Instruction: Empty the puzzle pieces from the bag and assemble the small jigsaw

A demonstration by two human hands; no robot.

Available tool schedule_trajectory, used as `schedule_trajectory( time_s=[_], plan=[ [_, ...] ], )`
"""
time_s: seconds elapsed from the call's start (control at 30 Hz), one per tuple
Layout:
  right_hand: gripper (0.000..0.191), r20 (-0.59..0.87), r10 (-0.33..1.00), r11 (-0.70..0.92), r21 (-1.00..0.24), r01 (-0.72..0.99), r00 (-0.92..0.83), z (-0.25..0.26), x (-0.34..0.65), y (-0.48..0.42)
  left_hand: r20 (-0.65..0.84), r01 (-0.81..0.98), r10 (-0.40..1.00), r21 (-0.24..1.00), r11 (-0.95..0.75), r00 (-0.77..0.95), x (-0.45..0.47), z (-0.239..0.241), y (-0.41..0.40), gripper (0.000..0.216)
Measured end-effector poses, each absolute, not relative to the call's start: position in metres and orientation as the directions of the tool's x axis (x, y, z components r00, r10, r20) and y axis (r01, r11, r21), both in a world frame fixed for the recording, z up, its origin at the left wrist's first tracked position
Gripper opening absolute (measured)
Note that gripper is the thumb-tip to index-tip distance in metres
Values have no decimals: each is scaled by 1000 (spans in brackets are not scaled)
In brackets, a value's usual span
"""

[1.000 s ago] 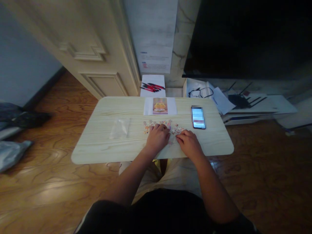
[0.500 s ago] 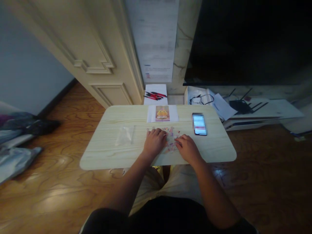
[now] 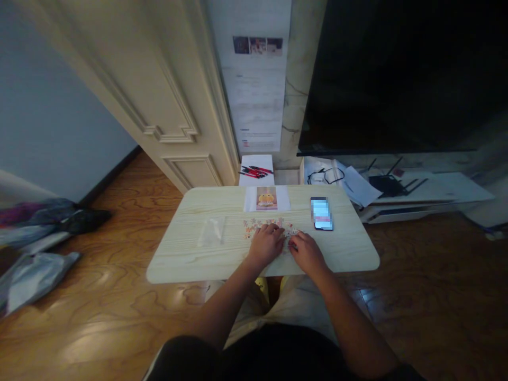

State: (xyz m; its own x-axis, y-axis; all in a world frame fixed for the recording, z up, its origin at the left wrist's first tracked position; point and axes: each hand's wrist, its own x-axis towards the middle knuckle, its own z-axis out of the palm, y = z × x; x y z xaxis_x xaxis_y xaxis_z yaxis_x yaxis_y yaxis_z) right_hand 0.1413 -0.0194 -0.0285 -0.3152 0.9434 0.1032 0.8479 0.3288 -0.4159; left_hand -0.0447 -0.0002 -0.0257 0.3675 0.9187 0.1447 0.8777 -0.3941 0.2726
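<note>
Small coloured puzzle pieces (image 3: 254,228) lie scattered on a pale wooden table (image 3: 186,254). My left hand (image 3: 267,244) rests on the pieces, fingers curled down over them. Just to its right, my right hand (image 3: 306,253) also lies on the pieces, fingertips pinched near a piece at its left. What either hand grips is too small to see. A reference picture with a yellow figure (image 3: 266,198) sits on a white sheet at the table's far edge.
A lit phone (image 3: 321,214) lies at the table's right. A clear plastic bag (image 3: 211,232) lies to the left. Red and black pens (image 3: 256,170) rest on a white stand behind. A dark TV (image 3: 397,79), cables and papers stand at right; clothes lie on the floor at left.
The view has tilted up and drifted, so the table sits lower and more to the right in the frame. Both hands stay on the puzzle pieces, a little closer together.
</note>
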Motion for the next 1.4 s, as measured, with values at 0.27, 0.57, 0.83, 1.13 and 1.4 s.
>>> schedule_trajectory(
  time_s=[0.27, 0.57, 0.83, 1.13, 1.4],
  plan=[
    [15, 139, 952, 307, -478, 823, -274, -35, 153, -28, 142, 873, 915, 274, -403, 378, -35, -31, 18, 23],
    [28, 127, 971, 236, -415, 879, -201, -26, 154, 4, 162, 852, 898, 283, -440, 409, -53, -26, 8, 14],
    [21, 77, 977, 214, -373, 903, -200, -34, 139, 30, 147, 856, 900, 279, -435, 410, -47, -34, -1, 19],
    [20, 99, 974, 226, -446, 866, -203, -40, 144, 33, 151, 887, 931, 287, -362, 331, -33, -25, 21, 26],
    [13, 71, 979, 202, -467, 861, -191, -39, 138, 31, 130, 881, 942, 333, -335, 309, -30, -27, 32, 17]
  ],
)
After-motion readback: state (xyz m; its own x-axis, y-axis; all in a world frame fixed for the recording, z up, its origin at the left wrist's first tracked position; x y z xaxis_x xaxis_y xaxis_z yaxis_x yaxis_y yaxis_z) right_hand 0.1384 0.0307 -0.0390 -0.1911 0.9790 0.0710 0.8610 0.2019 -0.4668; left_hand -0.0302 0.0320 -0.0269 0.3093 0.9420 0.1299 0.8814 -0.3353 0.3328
